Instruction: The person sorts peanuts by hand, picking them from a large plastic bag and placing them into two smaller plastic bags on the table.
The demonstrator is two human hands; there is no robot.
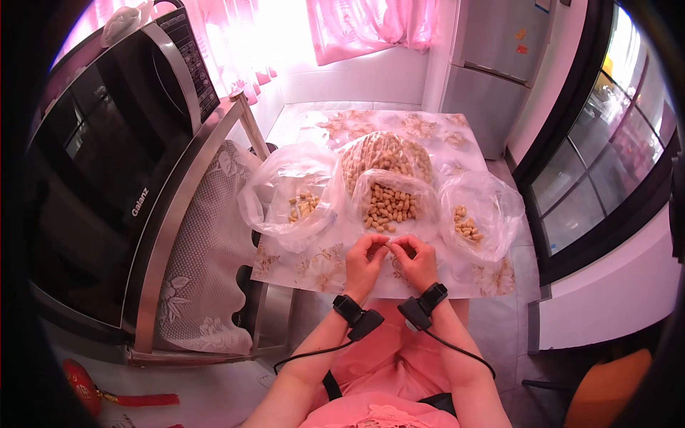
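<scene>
My left hand (pixel 364 262) and my right hand (pixel 415 261) meet at the table's near side, fingertips pinched together. Between them is a small pale bit that looks like a peanut, mostly covered by the fingers. Just beyond them, a large clear bag (pixel 385 146) full of peanuts lies with its mouth facing me, and unshelled peanuts (pixel 389 205) spill forward inside it. To the left stands an open plastic bag (pixel 267 203) with some paler peanuts (pixel 304 207) in it. An open plastic bag (pixel 499 203) on the right holds a few tan pieces (pixel 467 225), perhaps shells or peanuts.
A flowered cloth (pixel 321 267) covers the table. Left of it, a black microwave (pixel 93 164) sits on a metal-framed stand with a lace cover (pixel 207 242). A grey fridge (pixel 485 93) stands behind at right, near a dark-framed glass door (pixel 599 157). An orange chair (pixel 610 389) is at lower right.
</scene>
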